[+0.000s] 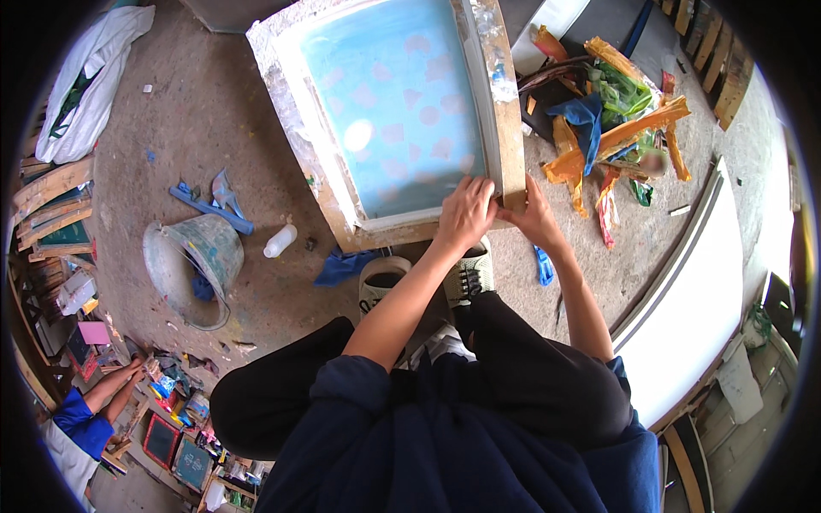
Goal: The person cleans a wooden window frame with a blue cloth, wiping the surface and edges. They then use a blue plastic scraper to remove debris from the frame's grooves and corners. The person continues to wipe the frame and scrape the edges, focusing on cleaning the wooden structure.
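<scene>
A wooden screen-printing frame (332,205) with light blue mesh stands in front of me, its near edge just beyond my shoes. Faint pale shapes dot the mesh, and whitish tape lines the inner border. My left hand (467,212) is at the near right corner, its fingers bent and pressed together on the taped edge. What those fingers pinch, if anything, is hidden. Around the outer side of the same corner, my right hand (537,219) grips the wood, with its thumb pointing toward my left hand.
Left of the frame lie a paint-stained bucket (214,252) on its side and a white bottle (280,241). Torn tape and plastic scraps (616,128) are heaped at right, near a large white panel (701,299). Another person (85,415) is at lower left among clutter.
</scene>
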A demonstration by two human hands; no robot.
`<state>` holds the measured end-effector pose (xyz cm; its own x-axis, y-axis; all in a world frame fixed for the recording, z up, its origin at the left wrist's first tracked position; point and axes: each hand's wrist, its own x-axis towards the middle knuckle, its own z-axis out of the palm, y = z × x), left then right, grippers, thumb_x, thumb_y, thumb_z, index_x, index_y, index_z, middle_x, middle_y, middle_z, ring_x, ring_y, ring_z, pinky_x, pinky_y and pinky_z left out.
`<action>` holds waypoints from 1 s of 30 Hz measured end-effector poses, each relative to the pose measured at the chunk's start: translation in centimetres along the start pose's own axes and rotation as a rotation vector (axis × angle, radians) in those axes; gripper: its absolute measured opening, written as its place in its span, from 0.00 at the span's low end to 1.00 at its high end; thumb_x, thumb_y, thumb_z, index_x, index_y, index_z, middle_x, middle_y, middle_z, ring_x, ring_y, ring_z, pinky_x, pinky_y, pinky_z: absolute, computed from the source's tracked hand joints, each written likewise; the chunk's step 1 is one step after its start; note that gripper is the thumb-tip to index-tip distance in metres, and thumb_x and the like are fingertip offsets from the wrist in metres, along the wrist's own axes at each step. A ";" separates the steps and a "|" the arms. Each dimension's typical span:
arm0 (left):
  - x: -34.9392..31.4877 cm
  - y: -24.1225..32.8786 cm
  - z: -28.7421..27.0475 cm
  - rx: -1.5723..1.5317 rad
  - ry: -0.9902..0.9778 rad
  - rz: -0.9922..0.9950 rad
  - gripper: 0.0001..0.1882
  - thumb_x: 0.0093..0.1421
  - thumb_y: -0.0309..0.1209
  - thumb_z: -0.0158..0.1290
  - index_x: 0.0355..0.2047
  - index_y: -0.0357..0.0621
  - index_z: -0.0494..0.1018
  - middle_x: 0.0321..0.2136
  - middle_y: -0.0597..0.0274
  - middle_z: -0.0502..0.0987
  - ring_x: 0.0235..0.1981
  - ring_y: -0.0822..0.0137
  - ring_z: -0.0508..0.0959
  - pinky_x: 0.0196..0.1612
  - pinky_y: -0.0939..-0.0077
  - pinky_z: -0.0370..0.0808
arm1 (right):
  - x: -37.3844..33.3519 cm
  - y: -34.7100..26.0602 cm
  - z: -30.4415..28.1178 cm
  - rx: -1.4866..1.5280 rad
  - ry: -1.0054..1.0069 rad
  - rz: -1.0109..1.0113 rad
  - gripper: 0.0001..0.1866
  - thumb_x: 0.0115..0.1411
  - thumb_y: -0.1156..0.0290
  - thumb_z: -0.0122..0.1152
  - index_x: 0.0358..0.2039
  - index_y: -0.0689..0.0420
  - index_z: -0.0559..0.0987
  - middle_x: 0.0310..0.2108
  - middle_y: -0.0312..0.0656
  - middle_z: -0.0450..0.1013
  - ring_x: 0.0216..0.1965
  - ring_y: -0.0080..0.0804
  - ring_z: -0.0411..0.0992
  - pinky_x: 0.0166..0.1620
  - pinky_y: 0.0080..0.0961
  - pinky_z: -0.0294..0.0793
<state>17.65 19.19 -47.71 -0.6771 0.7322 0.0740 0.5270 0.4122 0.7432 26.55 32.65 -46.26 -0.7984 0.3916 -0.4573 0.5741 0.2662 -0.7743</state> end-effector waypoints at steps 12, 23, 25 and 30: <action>-0.2 -0.2 0.0 -0.090 0.019 0.051 0.07 0.50 0.24 0.53 0.25 0.39 0.64 0.23 0.57 0.68 0.29 0.56 0.71 0.32 0.63 0.70 | -0.2 1.2 0.1 0.026 0.017 -0.022 0.46 0.42 0.64 0.72 0.59 0.62 0.59 0.48 0.52 0.65 0.45 0.40 0.68 0.47 0.31 0.69; -0.2 -0.5 -0.5 -0.177 -0.045 0.053 0.07 0.52 0.26 0.52 0.23 0.38 0.64 0.23 0.55 0.69 0.29 0.55 0.71 0.33 0.63 0.69 | -0.3 1.5 0.1 0.036 0.034 -0.079 0.48 0.41 0.61 0.73 0.59 0.64 0.59 0.45 0.48 0.66 0.39 0.33 0.66 0.43 0.28 0.68; -0.1 -0.6 -0.6 -0.192 -0.056 0.046 0.07 0.52 0.26 0.52 0.23 0.38 0.64 0.22 0.55 0.69 0.28 0.55 0.71 0.33 0.63 0.69 | -0.3 1.5 0.1 0.034 0.031 -0.084 0.48 0.40 0.60 0.74 0.59 0.64 0.59 0.45 0.48 0.66 0.38 0.33 0.66 0.42 0.28 0.68; 0.0 -0.5 -0.9 -0.234 -0.073 0.050 0.07 0.52 0.25 0.53 0.23 0.39 0.65 0.21 0.56 0.69 0.27 0.56 0.71 0.32 0.63 0.69 | -0.4 1.7 0.1 0.052 0.031 -0.077 0.49 0.40 0.60 0.74 0.59 0.64 0.58 0.46 0.49 0.66 0.40 0.34 0.66 0.44 0.29 0.68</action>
<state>16.90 18.49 -47.52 -0.6094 0.7895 0.0728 0.4202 0.2437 0.8741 27.80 32.88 -47.39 -0.8335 0.3993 -0.3818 0.5001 0.2513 -0.8287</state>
